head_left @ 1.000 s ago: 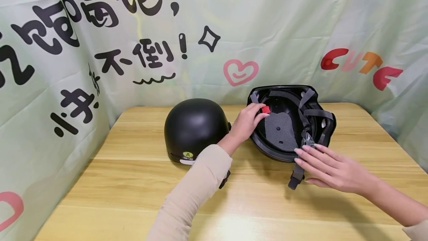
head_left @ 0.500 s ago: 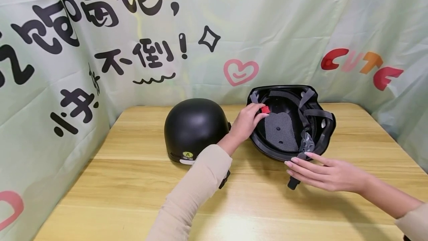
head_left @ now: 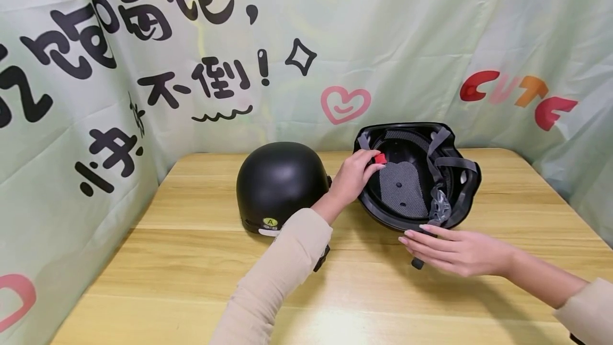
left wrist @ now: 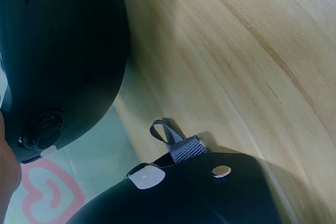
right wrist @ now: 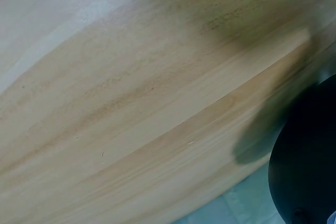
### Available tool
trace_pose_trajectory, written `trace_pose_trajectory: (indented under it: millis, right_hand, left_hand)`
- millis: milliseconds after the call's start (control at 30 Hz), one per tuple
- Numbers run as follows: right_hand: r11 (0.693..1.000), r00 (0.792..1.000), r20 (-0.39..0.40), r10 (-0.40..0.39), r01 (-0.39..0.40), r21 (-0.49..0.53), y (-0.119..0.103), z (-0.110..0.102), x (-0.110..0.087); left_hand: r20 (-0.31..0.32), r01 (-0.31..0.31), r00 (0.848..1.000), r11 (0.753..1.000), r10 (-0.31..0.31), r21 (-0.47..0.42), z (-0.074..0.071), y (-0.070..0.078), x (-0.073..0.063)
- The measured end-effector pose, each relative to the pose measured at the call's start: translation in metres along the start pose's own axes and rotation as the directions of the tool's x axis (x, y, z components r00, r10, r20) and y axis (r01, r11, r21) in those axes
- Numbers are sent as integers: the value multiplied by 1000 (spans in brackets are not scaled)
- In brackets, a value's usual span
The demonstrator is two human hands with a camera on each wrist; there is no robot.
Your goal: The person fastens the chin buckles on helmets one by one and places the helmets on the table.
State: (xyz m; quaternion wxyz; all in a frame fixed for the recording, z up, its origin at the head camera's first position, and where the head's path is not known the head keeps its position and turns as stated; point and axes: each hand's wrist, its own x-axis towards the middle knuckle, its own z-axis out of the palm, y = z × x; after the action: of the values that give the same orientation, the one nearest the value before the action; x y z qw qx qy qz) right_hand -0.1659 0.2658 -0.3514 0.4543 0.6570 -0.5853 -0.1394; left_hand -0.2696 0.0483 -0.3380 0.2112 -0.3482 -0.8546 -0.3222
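An upturned black helmet [head_left: 399,217] lies at the back right, its padded inside and grey straps [head_left: 455,163] showing in the head view. My left hand [head_left: 349,174] is at its left side, thumb and index finger pinching a red buckle piece [head_left: 380,158]. My right hand [head_left: 460,252] has its fingers stretched out close to the helmet's front rim. The black end [head_left: 417,263] of a hanging strap pokes out below those fingers; they hide the rest of it. In the left wrist view the helmet's outer shell [left wrist: 63,51] fills the upper left.
A second black helmet [head_left: 282,180], dome up with a yellow "A" sticker [head_left: 270,222], stands left of the first, partly behind my left sleeve [head_left: 282,270]. Both are on a wooden table [head_left: 182,260]. A printed cloth [head_left: 407,31] hangs behind the table's back edge.
My right hand has slid left and slightly down from the clear plastic piece on the strap to the front rim, covering more of the hanging strap. The left hand stays at the red buckle piece.
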Motion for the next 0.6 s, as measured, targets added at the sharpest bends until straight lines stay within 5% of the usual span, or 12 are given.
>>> trace_pose_trajectory:
  millis: [267, 367, 467, 600]
  right_hand:
    - [994, 998, -54, 39, -33, 108, -2, -3, 10]
    - [975, 980, -126, 154, -130, 181, 0, -7, 25]
    - [910, 910, -207, 360, -293, 294, 5, -8, 37]
    - [753, 760, -188, 623, -517, 406, 11, -9, 41]
  left_hand:
    - [2, 8, 1000, 1000, -8, 2, 1, 0, 0]
    - [7, 20, 1000, 1000, -20, -2, 1, 0, 0]
    - [16, 31, 999, 1000, -31, -4, 0, 1, 1]
    - [27, 32, 999, 999, -32, 8, 0, 2, 2]
